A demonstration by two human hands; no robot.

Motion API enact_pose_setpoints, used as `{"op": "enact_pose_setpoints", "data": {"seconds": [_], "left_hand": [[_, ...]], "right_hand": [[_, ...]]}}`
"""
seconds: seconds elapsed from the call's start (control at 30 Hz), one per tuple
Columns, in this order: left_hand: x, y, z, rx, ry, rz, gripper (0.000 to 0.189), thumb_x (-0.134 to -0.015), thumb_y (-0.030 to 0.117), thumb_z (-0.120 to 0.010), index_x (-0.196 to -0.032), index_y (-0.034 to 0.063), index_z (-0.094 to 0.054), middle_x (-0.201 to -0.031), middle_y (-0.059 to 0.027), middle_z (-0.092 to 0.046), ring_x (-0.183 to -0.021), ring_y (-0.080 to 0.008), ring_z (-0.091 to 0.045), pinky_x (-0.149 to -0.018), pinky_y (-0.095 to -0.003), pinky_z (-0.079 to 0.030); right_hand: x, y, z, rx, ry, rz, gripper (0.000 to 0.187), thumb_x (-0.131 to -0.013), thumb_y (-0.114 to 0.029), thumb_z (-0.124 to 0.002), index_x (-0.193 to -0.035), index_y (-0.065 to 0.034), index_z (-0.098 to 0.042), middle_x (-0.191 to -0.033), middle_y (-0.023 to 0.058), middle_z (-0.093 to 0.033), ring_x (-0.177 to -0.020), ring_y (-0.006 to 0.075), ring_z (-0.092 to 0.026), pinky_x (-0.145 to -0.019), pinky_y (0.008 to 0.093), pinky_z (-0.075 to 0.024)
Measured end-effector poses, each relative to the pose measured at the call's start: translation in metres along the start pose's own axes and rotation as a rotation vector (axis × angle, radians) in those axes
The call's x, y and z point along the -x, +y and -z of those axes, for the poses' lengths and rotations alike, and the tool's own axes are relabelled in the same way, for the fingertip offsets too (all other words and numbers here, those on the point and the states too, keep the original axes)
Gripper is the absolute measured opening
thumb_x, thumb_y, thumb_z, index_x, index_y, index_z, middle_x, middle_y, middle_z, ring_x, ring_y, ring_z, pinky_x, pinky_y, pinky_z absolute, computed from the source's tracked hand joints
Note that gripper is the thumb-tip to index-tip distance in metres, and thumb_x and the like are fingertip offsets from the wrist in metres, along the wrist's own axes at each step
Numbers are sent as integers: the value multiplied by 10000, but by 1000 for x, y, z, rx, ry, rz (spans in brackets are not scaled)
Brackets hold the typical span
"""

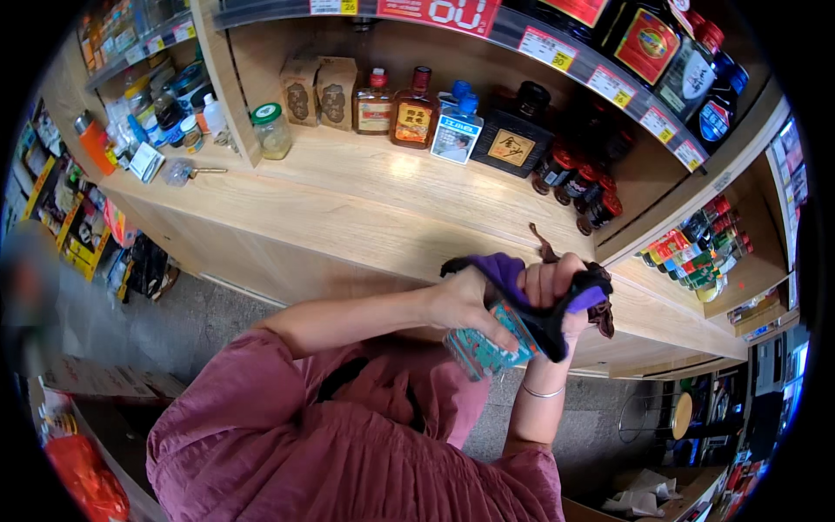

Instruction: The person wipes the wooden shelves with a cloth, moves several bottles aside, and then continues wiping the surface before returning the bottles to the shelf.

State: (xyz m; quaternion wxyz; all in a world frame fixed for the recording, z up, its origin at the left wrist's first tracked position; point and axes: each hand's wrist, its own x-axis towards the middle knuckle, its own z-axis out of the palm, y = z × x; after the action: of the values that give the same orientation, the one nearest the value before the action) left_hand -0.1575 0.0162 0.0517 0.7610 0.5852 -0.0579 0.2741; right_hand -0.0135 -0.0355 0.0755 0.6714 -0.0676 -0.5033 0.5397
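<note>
My left hand grips a teal printed box, its thumb lying across the near face. The box is tilted in front of my lap, and part of it is behind the thumb and cloth. My right hand is closed around a purple and black cloth, which drapes over the upper end of the box. Some brown cloth is bunched at the outer side of the right hand, with a strip sticking up above the fingers. Both hands are close together over the front edge of a wooden shelf.
Along the back stand a green-lidded glass jar, two brown cartons, several liquor bottles and a black box-shaped bottle. Small red-capped jars sit at right. An upper shelf edge carries price tags. A stool stands at right.
</note>
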Motion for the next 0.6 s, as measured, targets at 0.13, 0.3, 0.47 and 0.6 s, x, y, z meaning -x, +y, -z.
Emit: {"op": "enact_pose_setpoints", "data": {"seconds": [0.13, 0.3, 0.47, 0.6], "left_hand": [[13, -4, -8, 314, -55, 220, 429, -653, -11, -770, -1033, 4, -572, -924, -47, -639, -840, -113, -606, -752, -265, -495], [14, 20, -10, 38, 89, 282, 401, -696, 24, -752, -1064, -8, -596, -940, -49, -642, -806, -92, -597, -725, -245, -489], [12, 11, -5, -318, 223, 344, 415, -668, 68, -783, -1003, -58, -574, -880, -74, -642, -804, -85, -588, -721, -253, -490], [7, -16, -10, -674, 410, -139, 509, -552, 203, -809, -916, -75, -587, -799, -188, -617, -702, -194, -616, -658, -314, -482]], "right_hand": [[7, 2, -15, 28, 42, -3, 404, -599, -205, -778, -762, -51, -443, -592, 52, -462, -569, 218, -483, -652, 387, -429], [20, -18, -19, 963, 528, 9, 93, -810, 2, -599, -862, 79, -608, -814, 125, -655, -721, 163, -615, -704, 270, -486], [24, -14, -5, 1572, 417, 103, 289, -708, 108, -514, -968, 41, -621, -929, 156, -657, -875, 249, -634, -824, 306, -470], [23, 0, -31, 1626, 506, 320, 518, -620, 160, -459, -1102, 23, -589, -1162, 198, -581, -1162, 327, -514, -984, 384, -376]]}}
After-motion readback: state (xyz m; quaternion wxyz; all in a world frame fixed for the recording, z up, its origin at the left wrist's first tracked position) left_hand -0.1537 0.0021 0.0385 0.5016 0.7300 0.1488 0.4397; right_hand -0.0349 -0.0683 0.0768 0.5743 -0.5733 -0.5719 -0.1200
